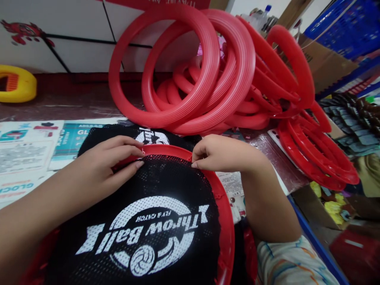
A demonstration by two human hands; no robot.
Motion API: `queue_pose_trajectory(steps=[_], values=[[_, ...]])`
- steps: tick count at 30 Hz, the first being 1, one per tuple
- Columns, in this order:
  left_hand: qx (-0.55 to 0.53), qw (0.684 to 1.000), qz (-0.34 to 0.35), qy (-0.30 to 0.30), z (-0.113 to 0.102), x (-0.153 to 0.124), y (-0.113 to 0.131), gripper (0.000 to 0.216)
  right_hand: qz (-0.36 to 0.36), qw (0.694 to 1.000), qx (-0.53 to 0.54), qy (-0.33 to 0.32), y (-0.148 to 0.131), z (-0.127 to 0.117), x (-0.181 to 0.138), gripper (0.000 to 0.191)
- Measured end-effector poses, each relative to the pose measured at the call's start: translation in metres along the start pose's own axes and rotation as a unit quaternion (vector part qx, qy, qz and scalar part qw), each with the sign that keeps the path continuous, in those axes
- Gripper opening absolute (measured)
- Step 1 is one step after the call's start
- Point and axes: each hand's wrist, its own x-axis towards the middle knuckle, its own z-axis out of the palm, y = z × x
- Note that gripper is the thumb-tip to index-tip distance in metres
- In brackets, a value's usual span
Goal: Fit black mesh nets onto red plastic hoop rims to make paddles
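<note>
A black mesh net (166, 180) printed with a white "Throw Ball" logo lies over a red plastic ring (227, 233), the print upside down to me. At the ring's far side, my left hand (114, 158) pinches the net's edge against the rim, thumb below and fingers above. A short way to its right, my right hand (218, 152) pinches the same edge between thumb and curled forefinger. Small pegs show along the ring's inner rim. Exactly what sits between the fingertips is hidden. Behind the ring lies another black printed net (97, 136), partly covered.
Beyond my hands leans a pile of red rings (166, 118), with more red ring parts (320, 154) stacked at the right. A yellow plastic piece (25, 85) rests at the far left. Printed sheets (26, 154) cover the tabletop. Blue crates (344, 27) and cardboard boxes stand on the right.
</note>
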Motion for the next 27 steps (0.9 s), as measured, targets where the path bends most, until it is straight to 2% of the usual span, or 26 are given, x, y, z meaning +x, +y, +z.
queue_pose_trajectory(steps=[12, 27], values=[[0.001, 1.0, 0.011, 0.003, 0.003, 0.0005, -0.0007, 0.029, -0.011, 1.0, -0.008, -0.013, 0.0043, -0.002, 0.0012, 0.014], [0.014, 1.0, 0.025, -0.003, 0.0052, 0.0007, -0.002, 0.031, 0.002, 0.999, -0.047, 0.001, 0.0038, 0.0012, 0.0019, 0.015]])
